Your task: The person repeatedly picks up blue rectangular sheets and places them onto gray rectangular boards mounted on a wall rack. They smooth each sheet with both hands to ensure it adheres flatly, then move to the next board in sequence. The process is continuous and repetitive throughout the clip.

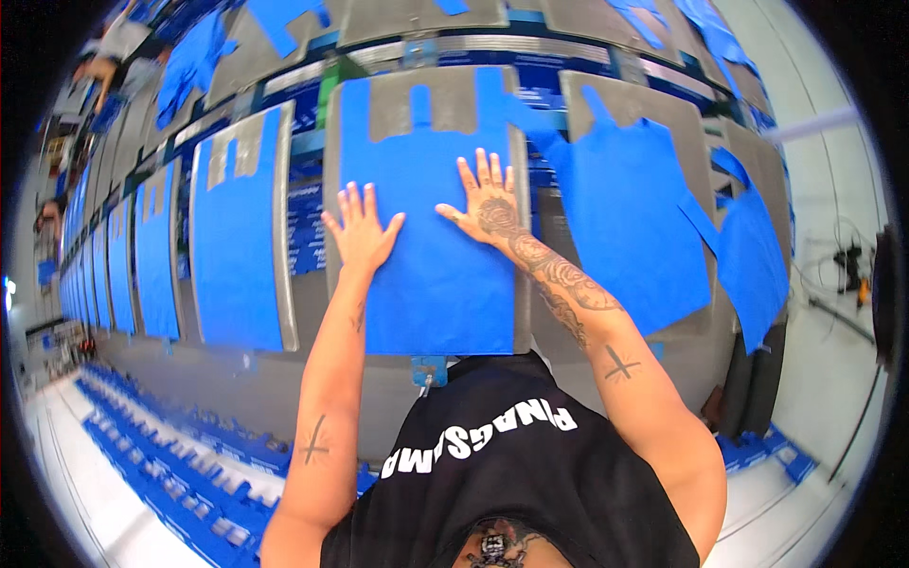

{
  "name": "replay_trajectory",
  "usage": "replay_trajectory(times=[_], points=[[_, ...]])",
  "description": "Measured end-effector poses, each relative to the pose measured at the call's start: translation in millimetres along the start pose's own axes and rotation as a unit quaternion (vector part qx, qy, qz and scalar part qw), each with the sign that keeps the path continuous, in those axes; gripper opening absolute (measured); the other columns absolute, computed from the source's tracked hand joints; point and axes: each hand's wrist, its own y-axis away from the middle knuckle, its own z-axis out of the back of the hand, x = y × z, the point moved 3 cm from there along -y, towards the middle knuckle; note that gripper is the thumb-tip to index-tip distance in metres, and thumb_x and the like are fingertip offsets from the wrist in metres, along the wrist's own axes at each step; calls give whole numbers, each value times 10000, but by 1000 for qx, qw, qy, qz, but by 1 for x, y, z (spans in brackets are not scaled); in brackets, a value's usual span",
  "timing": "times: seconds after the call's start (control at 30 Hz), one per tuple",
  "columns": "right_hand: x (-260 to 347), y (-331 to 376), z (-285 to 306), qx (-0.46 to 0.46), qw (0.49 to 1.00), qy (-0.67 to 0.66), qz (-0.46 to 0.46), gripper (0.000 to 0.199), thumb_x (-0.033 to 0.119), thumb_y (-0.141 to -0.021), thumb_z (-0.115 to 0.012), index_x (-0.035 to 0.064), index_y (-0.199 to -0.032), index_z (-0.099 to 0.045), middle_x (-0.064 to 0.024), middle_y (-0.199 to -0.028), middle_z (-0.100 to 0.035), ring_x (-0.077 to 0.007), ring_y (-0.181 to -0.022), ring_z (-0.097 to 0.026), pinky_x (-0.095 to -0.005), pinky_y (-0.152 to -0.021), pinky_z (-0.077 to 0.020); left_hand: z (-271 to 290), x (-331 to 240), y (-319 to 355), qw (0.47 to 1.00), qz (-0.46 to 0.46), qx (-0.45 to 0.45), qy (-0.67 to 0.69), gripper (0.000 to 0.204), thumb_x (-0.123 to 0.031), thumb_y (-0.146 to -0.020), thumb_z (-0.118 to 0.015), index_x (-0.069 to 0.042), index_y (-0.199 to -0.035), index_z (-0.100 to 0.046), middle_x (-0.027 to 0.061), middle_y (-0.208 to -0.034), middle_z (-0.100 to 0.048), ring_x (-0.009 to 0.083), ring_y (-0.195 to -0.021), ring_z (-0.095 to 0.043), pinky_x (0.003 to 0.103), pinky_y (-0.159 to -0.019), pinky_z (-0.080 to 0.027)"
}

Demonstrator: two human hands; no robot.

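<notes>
A blue vest-shaped bag (440, 298) with handle straps at its far end lies spread on a grey board (445, 102) in front of me. My left hand (362, 229) rests flat near the bag's left edge, fingers apart. Farther up on the right side, my right hand (490, 201) also presses flat with its fingers spread. Neither hand holds anything. The bag looks mostly smooth between the hands, and its near edge reaches the board's front. To the right, another blue bag (634, 208) lies askew on its board, with one strap stretched toward the middle board.
A row of boards with flat blue bags, such as the blue bag at left (237, 237), runs away to the left. A crumpled blue bag (753, 256) hangs off the far-right board. More boards stand across the rail (417, 47). Blue cut pieces (180, 473) line the floor at lower left.
</notes>
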Motion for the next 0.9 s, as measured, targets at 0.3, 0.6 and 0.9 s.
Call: replay_trajectory(times=[0.3, 0.6, 0.9], points=[[-217, 150, 114, -232, 960, -49, -150, 495, 337, -873, -711, 59, -1275, -631, -224, -1349, -551, -383, -1275, -500, -481, -1093, -378, 54, -220, 156, 860, -432, 11, 271, 564, -231, -728, -796, -103, -1244, -609, 138, -1372, -526, 306, -1223, -531, 442, -971, -447], [-383, 336, 197, -274, 887, -170, -330, 327, 202, -918, -674, 60, -1213, -681, -145, -1155, -694, -255, -1065, -668, -372, -946, -513, 22, -359, 252, 873, -438, -17, 216, 651, -328, -638, -872, -126, -1199, -611, 107, -1255, -551, 282, -1140, -528, 416, -916, -430], [-457, 260, 241, -285, 874, -294, -261, 507, 429, -1020, -529, 32, -1322, -621, -163, -1314, -644, -273, -1239, -591, -372, -1059, -437, 23, -379, 245, 909, -282, -61, 302, 141, -106, -844, -702, -87, -983, -691, 73, -983, -687, 265, -940, -642, 399, -795, -511]])
